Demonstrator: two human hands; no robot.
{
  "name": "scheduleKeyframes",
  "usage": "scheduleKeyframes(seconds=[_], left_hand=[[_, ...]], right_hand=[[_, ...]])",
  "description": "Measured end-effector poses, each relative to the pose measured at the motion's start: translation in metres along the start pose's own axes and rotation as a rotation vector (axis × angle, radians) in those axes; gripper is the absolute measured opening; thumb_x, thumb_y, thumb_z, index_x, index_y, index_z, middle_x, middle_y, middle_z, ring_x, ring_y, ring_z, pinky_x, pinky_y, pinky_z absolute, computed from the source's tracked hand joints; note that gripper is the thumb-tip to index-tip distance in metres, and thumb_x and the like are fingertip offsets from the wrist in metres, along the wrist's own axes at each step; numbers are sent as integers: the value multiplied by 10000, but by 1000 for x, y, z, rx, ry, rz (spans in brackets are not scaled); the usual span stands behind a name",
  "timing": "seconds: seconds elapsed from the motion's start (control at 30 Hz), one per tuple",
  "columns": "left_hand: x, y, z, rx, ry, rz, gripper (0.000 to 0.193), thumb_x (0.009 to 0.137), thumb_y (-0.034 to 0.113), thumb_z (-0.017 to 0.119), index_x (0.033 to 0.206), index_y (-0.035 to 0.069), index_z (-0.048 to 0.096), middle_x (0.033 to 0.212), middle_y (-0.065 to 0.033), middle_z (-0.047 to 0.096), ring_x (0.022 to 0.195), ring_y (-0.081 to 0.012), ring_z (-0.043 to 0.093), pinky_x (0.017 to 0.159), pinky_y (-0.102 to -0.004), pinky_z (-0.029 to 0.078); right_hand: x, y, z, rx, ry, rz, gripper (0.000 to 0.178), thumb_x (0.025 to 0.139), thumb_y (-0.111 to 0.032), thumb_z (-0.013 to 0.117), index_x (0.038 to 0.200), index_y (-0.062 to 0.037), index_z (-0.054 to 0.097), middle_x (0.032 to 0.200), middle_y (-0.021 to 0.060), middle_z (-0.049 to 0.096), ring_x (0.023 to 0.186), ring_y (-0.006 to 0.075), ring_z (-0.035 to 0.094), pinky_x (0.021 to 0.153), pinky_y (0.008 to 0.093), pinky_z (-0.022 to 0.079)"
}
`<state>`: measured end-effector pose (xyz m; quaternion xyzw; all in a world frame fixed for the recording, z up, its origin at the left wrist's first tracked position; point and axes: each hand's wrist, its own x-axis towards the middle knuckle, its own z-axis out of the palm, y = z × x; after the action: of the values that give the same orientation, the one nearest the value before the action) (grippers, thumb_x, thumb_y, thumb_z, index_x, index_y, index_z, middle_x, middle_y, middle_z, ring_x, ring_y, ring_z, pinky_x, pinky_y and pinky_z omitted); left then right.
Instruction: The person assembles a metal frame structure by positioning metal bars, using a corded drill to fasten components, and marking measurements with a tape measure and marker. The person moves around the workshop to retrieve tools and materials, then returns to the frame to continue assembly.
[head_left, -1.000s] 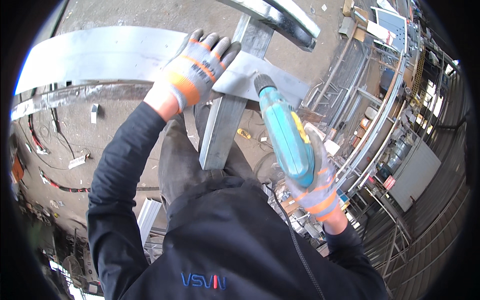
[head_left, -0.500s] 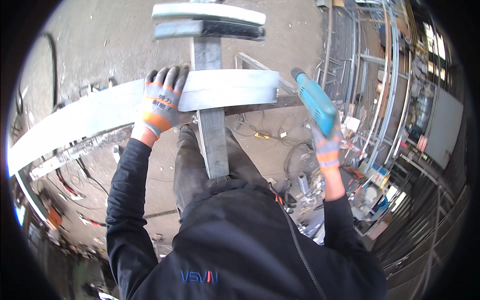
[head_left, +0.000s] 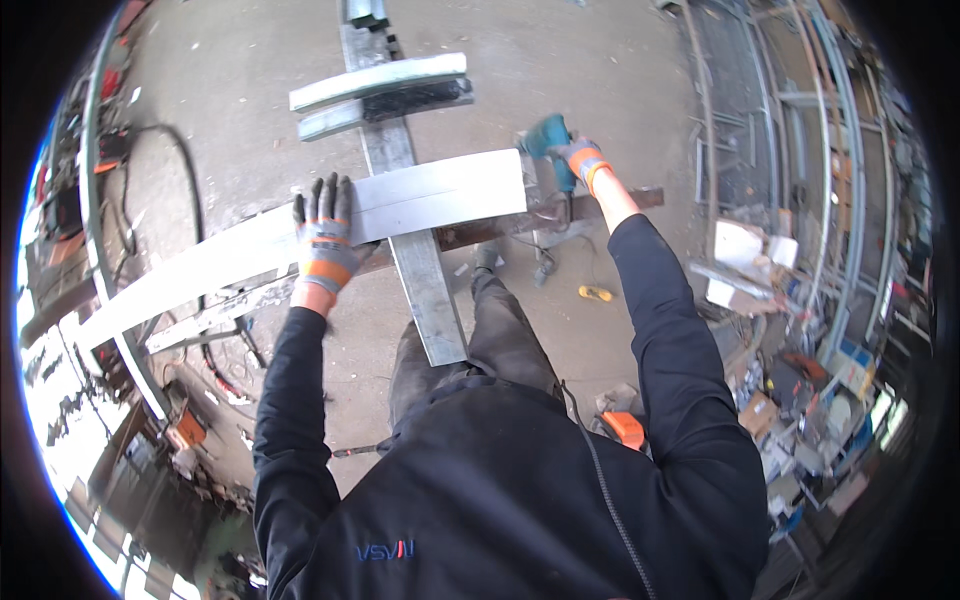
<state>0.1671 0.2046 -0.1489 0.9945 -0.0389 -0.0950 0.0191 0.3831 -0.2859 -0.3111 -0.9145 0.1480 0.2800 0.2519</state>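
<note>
Left hand, in a grey glove w/ orange bands, lies flat, fingers spread, palm down on the curved steel strip; it presses rather than grips. Right hand, same glove type, is closed round the grip of a teal power drill, arm stretched fwd; the drill sits just beyond the strip's right end, near a dark rusty bar running beneath. Whether the drill tip touches metal cannot be told. The strip is pale, wide and bowed; it runs from lower left to centre right and crosses over a galvanised square tube, resting on it. The tube extends away from the person toward a second, shorter pair of curved pieces laid across it further off. Both sleeves are black; the person's dark jacket fills the lower frame, w/ a thin black cord down its front. Below lies a concrete floor w/ a black cable at left, a small yellow object at right, an orange-black tool near the right elbow, and stacked metal frames along the right edge.
</note>
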Motion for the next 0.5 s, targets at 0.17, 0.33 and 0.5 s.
scheduleKeyframes(seconds=[0.17, 0.33, 0.5], left_hand=[[-89, 40, -9, -194, 160, -93, 966, 939, 504, 840, 1701, 38, 472, 1741, -246, 449, 1655, -443, 353, 1384, -593, 252], [-230, 97, 10, -357, -90, -468, 947, 926, 426, 844, 1698, 51, 444, 1724, -257, 445, 1579, -501, 410, 1312, -614, 333], [-359, 126, 37, -532, -385, -915, 946, 935, 450, 830, 1714, 77, 445, 1757, -246, 423, 1623, -451, 407, 1321, -563, 363]], right_hand=[[48, 1, 48, -198, -337, -133, 657, 1062, -472, 682, 1502, 16, 665, 1515, 196, 716, 1361, 379, 693, 1139, 499, 536], [64, 17, 66, -137, -253, -206, 627, 1085, -458, 654, 1504, 9, 658, 1515, 191, 710, 1373, 361, 678, 1161, 496, 518], [71, 39, 68, -70, -233, -254, 598, 1108, -445, 626, 1505, 2, 651, 1514, 185, 703, 1385, 343, 663, 1183, 492, 500]])
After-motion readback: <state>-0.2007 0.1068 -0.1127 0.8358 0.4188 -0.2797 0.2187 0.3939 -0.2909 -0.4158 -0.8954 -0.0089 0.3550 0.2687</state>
